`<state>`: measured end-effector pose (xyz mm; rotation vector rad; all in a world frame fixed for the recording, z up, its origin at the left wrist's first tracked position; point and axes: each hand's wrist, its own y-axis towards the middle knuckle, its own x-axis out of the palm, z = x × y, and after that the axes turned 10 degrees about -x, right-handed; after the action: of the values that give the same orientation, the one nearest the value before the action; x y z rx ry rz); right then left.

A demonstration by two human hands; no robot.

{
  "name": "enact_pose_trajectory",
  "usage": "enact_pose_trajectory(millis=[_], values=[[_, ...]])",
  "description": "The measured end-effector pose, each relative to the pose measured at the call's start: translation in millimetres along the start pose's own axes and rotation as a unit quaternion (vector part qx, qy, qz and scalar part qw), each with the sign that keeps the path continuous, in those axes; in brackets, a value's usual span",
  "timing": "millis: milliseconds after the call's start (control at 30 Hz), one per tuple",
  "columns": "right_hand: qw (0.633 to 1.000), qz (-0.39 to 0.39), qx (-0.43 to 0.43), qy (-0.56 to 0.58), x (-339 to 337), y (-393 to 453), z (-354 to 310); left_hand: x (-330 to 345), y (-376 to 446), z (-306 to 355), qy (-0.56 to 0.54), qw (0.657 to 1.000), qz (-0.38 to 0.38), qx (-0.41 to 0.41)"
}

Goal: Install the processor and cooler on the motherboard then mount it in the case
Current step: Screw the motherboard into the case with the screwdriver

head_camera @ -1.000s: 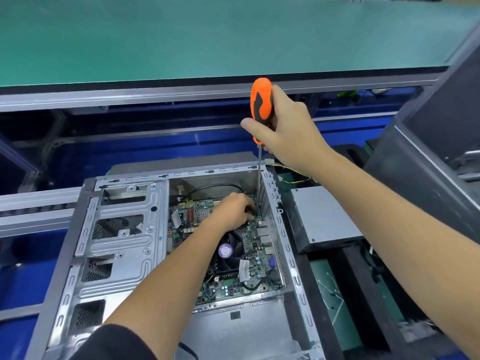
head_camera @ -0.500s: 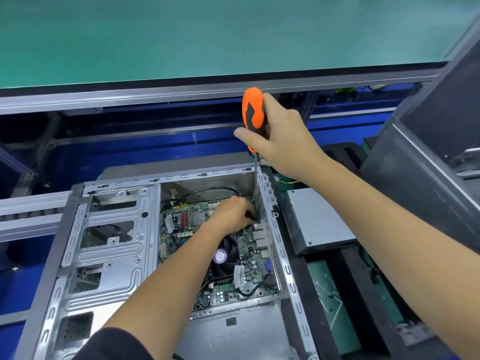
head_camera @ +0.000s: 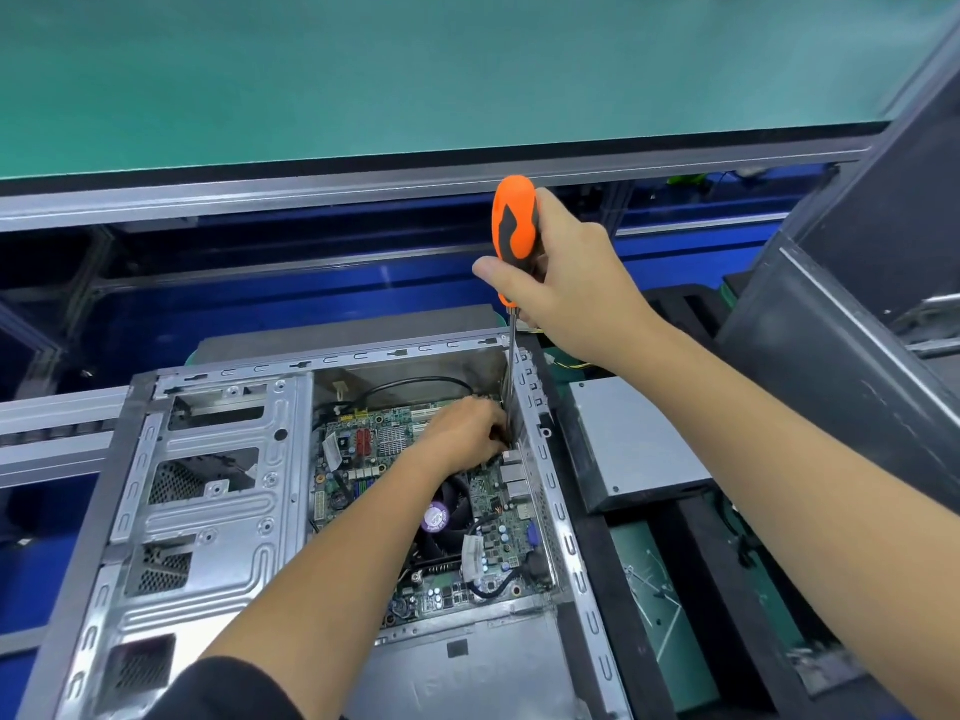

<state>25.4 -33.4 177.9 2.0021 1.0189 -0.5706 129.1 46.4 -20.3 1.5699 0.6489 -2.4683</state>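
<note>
Two bare hands work over an open metal case (head_camera: 208, 491) that lies on its side and fills the lower half of the view. Beyond it, at twelve o'clock, a green bench (head_camera: 415, 70) stretches across the top of the picture, edged by a grey rail. At three o'clock from the case a grey metal box (head_camera: 628, 444) lies flat, just beside the case wall, and a dark slanted panel (head_camera: 857, 330) rises at two o'clock. Inside the case, in its right-hand bay, the motherboard (head_camera: 384, 444) lies flat on the case floor, with the cooler (head_camera: 441, 517) and its fan already seated on it near the middle, partly hidden under the left forearm. A black cable (head_camera: 415, 381) loops along the far wall at twelve o'clock of the board. The right hand (head_camera: 576, 283) is curled round the orange and black handle of a screwdriver (head_camera: 514, 226), which stands nearly upright, its thin shaft running down along the inside of the case's right wall. The left hand (head_camera: 462, 428) reaches into the case at the board's one o'clock corner, fingers curled down round the lower end of the shaft; whether they pinch the tip or a screw cannot be told, since the fingertips are hidden
</note>
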Motion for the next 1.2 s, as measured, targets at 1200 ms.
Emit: enact_pose_trajectory(millis=[1200], values=[[0.995,-0.094,0.029,-0.009,-25,17,-9,-1,7,-8,0.002,0.999,-0.016,0.034]])
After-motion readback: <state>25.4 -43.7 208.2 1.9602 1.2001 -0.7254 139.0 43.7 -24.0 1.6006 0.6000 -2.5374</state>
